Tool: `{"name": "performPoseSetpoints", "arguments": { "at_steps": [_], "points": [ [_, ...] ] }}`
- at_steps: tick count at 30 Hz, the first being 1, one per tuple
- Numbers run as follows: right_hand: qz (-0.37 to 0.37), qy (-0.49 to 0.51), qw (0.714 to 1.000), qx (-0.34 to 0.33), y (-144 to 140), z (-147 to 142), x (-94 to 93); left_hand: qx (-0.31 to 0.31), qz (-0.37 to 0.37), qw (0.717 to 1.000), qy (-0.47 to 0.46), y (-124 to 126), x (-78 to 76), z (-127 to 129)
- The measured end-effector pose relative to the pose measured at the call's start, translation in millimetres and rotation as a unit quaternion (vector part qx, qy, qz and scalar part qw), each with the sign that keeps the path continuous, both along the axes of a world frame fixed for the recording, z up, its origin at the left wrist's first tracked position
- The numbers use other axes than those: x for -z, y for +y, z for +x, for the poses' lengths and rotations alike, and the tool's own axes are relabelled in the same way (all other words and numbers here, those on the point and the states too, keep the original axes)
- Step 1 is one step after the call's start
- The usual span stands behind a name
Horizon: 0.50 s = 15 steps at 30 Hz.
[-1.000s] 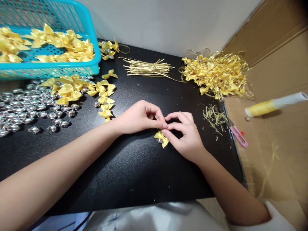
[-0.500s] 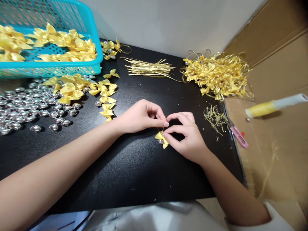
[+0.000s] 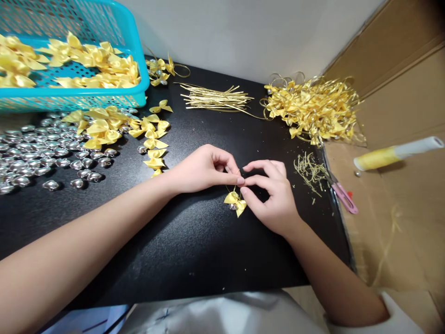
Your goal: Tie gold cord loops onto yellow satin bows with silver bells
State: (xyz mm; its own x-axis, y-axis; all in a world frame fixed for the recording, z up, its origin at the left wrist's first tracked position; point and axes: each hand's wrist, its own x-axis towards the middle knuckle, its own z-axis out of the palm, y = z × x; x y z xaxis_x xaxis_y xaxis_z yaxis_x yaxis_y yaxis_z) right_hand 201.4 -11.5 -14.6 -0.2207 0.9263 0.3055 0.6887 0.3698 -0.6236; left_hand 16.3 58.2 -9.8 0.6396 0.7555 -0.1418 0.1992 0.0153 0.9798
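- Since a second ago, the yellow bow (image 3: 236, 202) has dropped slightly lower and my right hand (image 3: 271, 197) has shifted a touch rightward.
- Both hands pinch narrowly at the thin gold cord (image 3: 233, 186) above it; my left hand (image 3: 205, 168) grips the cord's top.
- I judge the tying goes on, with the bow hanging just over the table (image 3: 187, 241).
- Silver beads (image 3: 45, 153) and loose bows (image 3: 104, 127) lie left, pink scissors (image 3: 342, 195) right.

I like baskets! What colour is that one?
The basket is turquoise blue, seen in the head view.
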Motion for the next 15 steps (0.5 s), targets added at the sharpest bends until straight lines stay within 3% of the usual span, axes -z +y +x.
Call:
{"name": "performPoseSetpoints", "arguments": {
  "at_steps": [15],
  "points": [
    [-0.043,0.032,0.999,-0.004,1.2,-5.1,9.1,0.007,-0.003,1.000,-0.005,-1.1,0.0,1.3]
  ]
}}
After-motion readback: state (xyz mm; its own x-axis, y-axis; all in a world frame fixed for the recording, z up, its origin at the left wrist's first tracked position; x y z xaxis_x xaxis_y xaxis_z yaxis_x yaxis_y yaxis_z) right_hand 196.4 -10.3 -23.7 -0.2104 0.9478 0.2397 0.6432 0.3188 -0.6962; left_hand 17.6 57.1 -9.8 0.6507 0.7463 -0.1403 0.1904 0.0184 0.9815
